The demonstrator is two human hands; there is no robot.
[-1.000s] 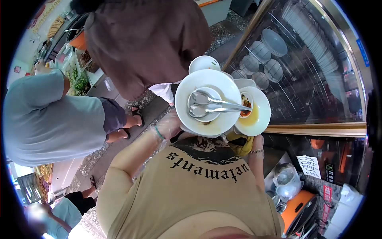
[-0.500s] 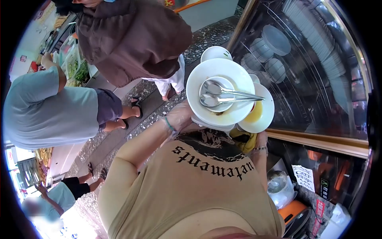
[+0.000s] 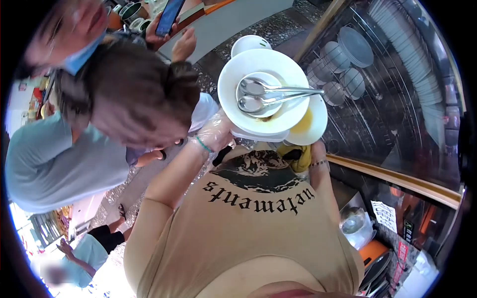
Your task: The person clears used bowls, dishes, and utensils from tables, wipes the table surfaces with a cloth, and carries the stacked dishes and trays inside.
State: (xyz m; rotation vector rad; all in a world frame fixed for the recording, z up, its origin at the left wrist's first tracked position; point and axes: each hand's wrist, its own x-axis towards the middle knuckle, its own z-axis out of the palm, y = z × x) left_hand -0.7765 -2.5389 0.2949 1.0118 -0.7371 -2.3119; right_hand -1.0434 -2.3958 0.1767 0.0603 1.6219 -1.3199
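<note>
A large white bowl holds a smaller white bowl with two metal spoons lying across it. My left hand, in a clear glove with a green band at the wrist, grips the stack from the left, its fingertips hidden beneath. At the right edge is my right hand, mostly hidden under a white bowl with yellow liquid. Beside it hangs a yellow and black cloth. Another small white bowl with green bits shows beyond the stack.
On the left a person in a brown top stands close, with a phone in hand. Behind is a person in light blue. A glass-door cabinet with dishes stands on the right, above an orange pot.
The person in brown has turned towards me, and a phone has come into view. The stack of bowls has shifted left and up in view, with both my hands.
</note>
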